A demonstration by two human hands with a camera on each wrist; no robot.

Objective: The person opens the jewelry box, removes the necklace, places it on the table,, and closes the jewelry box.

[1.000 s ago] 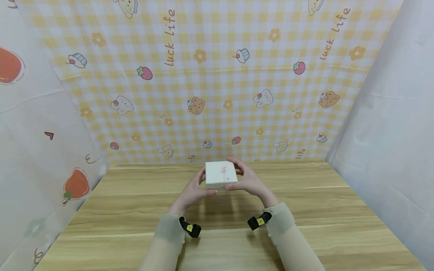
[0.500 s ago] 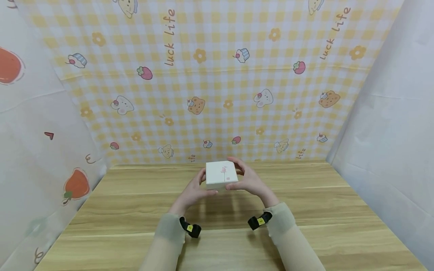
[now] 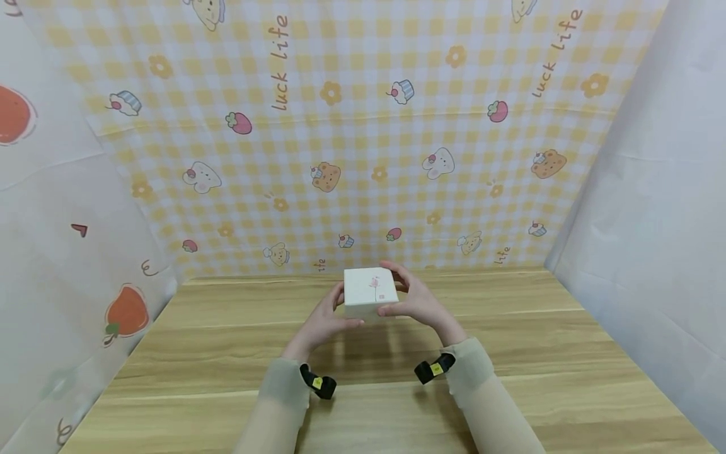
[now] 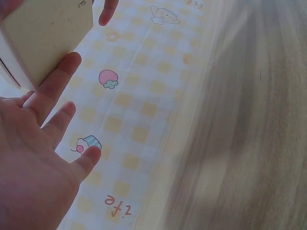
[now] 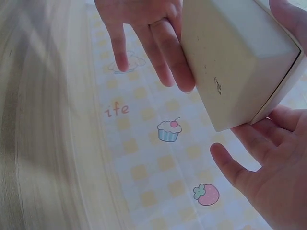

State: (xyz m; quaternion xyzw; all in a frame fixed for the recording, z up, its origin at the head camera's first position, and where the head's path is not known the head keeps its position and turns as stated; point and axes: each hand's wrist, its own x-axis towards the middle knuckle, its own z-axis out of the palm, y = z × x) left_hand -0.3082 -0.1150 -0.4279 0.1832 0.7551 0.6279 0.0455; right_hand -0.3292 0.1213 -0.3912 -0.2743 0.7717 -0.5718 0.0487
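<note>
A small white box (image 3: 363,287) with a pink flower printed on its lid is held off the table between two hands. My left hand (image 3: 320,323) grips its left side, thumb near the front lower edge. On the other side my right hand (image 3: 421,306) has its thumb on the front right corner and fingers behind. From the left wrist, fingers of the left hand (image 4: 33,158) lie under the box (image 4: 53,38). The right wrist view shows the box's underside (image 5: 225,62) above the right hand (image 5: 278,163), with a thin seam along the side.
The wooden table (image 3: 227,378) reaches back to a yellow checkered cloth (image 3: 363,139) printed with cartoons. White cloth hangs at the left (image 3: 51,252) and the right (image 3: 652,221). Black straps with small devices sit at both wrists.
The head view has shifted slightly. The box sits very slightly higher at its front edge, its front face showing a little more; both hands keep their hold.
</note>
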